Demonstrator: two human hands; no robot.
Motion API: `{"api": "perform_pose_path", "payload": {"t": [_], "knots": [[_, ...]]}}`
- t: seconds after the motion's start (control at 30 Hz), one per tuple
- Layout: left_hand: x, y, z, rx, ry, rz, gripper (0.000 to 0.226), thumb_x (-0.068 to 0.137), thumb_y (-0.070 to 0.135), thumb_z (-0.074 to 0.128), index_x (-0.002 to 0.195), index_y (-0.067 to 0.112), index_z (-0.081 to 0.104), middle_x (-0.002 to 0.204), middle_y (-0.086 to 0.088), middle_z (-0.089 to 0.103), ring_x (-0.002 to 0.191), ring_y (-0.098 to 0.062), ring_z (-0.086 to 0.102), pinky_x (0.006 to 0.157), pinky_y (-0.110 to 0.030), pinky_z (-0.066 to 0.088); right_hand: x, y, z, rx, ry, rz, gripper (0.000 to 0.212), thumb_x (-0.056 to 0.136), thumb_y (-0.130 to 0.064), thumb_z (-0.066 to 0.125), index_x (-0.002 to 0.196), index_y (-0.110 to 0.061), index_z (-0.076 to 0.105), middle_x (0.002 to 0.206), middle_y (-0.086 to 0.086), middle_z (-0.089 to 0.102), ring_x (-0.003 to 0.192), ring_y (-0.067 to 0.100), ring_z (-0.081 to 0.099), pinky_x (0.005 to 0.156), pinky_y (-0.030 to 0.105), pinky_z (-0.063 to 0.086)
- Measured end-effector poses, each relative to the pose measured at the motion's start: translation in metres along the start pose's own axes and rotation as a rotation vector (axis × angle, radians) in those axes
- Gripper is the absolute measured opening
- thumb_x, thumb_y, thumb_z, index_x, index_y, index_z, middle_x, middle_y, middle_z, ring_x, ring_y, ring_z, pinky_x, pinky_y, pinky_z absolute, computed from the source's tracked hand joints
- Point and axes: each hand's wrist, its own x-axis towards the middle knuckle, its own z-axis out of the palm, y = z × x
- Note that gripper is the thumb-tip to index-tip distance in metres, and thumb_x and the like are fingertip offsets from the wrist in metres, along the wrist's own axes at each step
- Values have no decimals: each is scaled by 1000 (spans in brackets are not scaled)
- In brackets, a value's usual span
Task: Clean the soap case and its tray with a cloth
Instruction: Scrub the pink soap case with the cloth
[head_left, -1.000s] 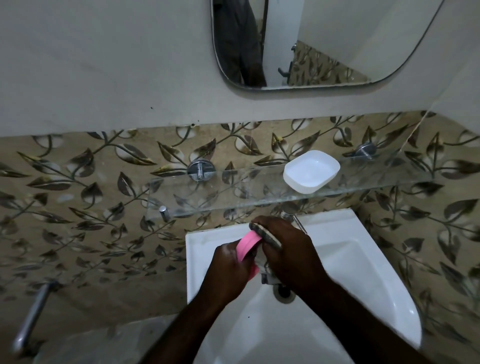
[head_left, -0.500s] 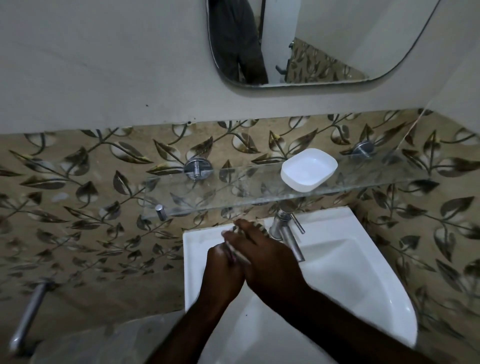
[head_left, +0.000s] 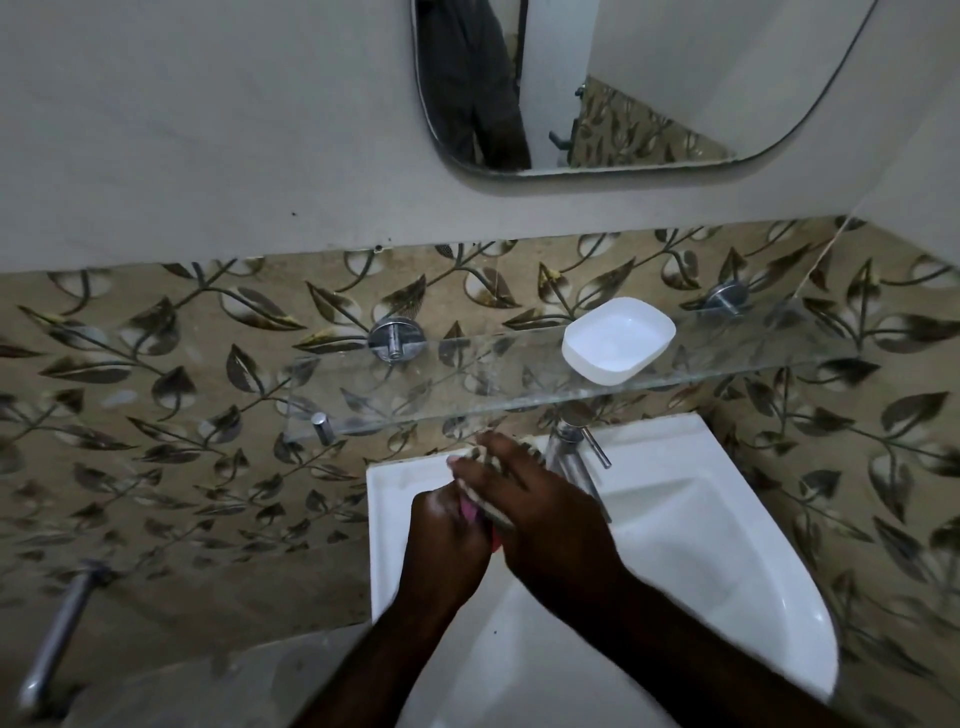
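Observation:
Over the left part of the white basin (head_left: 727, 525), my left hand (head_left: 447, 545) grips a pink soap tray (head_left: 474, 513); only a sliver of it shows between the hands. My right hand (head_left: 545, 514) holds a striped grey cloth (head_left: 496, 514) against the tray. Its fingers stretch across to the left, and the cloth shows between them. The white soap case (head_left: 618, 340) sits open side up on the glass shelf (head_left: 415, 384) above the basin, apart from both hands.
A chrome tap (head_left: 574, 457) stands just right of my right hand, under the shelf. A mirror (head_left: 623, 83) hangs on the wall above. A metal bar (head_left: 57, 639) sticks out at the lower left, beside the leaf-patterned tiles.
Both hands have shifted up and left toward the basin's back rim. The right hand's fingers have stretched out over the tray, so most of the pink is now covered.

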Motion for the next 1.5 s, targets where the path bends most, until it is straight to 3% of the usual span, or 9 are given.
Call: {"api": "perform_pose_path", "payload": {"t": [0.13,0.33,0.47,0.53,0.67,0.83,1.0,1.3,1.5], "knots": [[2,2,-4,52,33,66,17,82,13,61,66,17,60,57,0,61,46,-7,51,45,-28,44,10,21,2,321,57,275,57,85,4,52,138,-18,52,140,-1,55,130,11,49,111,27,37],[1,8,-5,28,-13,23,26,82,14,55,58,24,59,51,7,61,44,0,51,44,-20,38,-2,-2,10,-62,-24,97,54,87,-19,53,138,-34,46,147,-1,47,98,25,69,66,35,58],[-4,14,-5,-110,98,-5,9,79,13,64,70,9,63,61,-18,64,51,-24,57,51,-47,52,6,13,8,275,106,236,53,86,-11,47,135,-31,51,131,-13,57,115,0,54,97,10,42],[-3,21,-7,-177,137,-6,6,77,16,69,72,15,69,59,-15,65,53,-18,57,52,-41,54,4,20,11,546,46,365,53,88,-4,54,125,-42,49,117,-26,58,107,-15,49,92,-1,34],[2,31,-8,-222,86,112,3,76,22,73,79,23,73,69,-5,70,59,-8,63,55,-26,54,-9,28,25,771,-33,509,33,93,-9,60,118,-31,59,106,-14,71,101,-3,64,86,18,51],[0,26,-8,-264,57,120,16,76,33,74,91,38,73,80,10,74,71,-5,68,65,-26,56,0,34,12,636,41,466,38,91,-7,60,102,-43,63,96,-33,68,92,-14,61,75,1,42],[-2,13,-14,4,-45,64,12,74,46,68,83,38,72,66,12,68,56,0,57,56,-16,47,-2,53,-4,110,-83,411,35,85,-17,62,117,-32,63,112,-9,70,104,19,64,87,31,48],[2,1,-7,114,-260,-234,15,72,23,64,58,17,66,55,2,67,55,-13,65,55,-39,53,-2,15,4,-155,-164,150,35,97,-36,37,130,-38,46,121,-11,56,105,16,61,73,32,49],[-7,-9,-8,32,-138,-114,12,77,23,65,75,12,71,69,-8,73,68,-26,72,61,-51,58,-8,12,6,-102,-160,6,45,85,-17,49,126,-32,56,124,-8,62,104,19,66,58,30,57]]}}
